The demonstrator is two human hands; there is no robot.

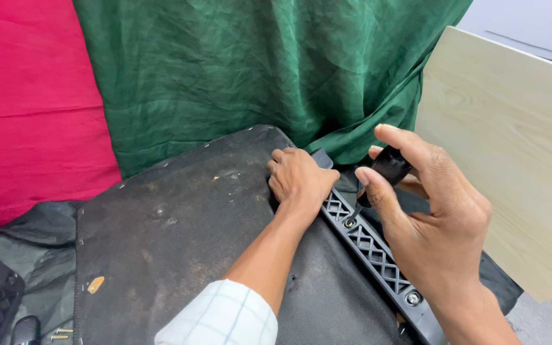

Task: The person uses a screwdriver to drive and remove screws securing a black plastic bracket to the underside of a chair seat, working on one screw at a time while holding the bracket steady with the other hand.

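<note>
Screwdriver on bracket screw, chair seat underside.
Right hand point(432, 211) gripped screwdriver point(384, 171), tip at screw point(350, 223); left hand point(298, 177) curled, pressed on black bracket point(378, 252), holding nothing.

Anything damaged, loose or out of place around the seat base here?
Yes. The black fabric underside is scuffed and stained, with a tan fleck stuck near its left edge. A few loose brass screws lie beside it at bottom left.
</note>
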